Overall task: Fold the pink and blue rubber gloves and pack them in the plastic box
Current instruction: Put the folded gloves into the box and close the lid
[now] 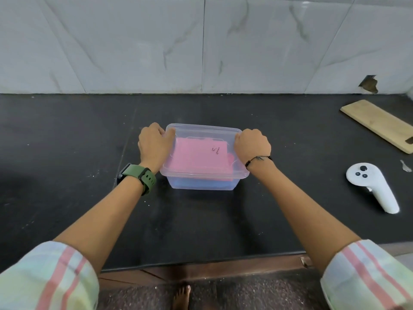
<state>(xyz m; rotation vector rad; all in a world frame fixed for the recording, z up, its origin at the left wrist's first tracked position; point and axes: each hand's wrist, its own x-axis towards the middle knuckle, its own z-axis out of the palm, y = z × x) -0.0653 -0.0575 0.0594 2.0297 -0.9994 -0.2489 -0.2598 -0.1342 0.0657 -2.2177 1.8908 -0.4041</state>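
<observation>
A clear plastic box [202,184] stands in the middle of the black counter with a clear lid [201,128] on top. Through the lid shows the folded pink glove [199,157], with a black mark on it. Under it lies the blue glove [196,183], seen through the front wall. My left hand [154,145] grips the lid's left edge, thumb over the far left corner. My right hand [252,144] is curled over the lid's right edge. Both hands press on the box's sides.
A wooden cutting board [377,124] lies at the far right of the black counter [67,142]. A white hand controller [371,186] rests to the right of the box. A tiled wall [201,41] backs the counter. The counter's front edge [201,261] is near my body.
</observation>
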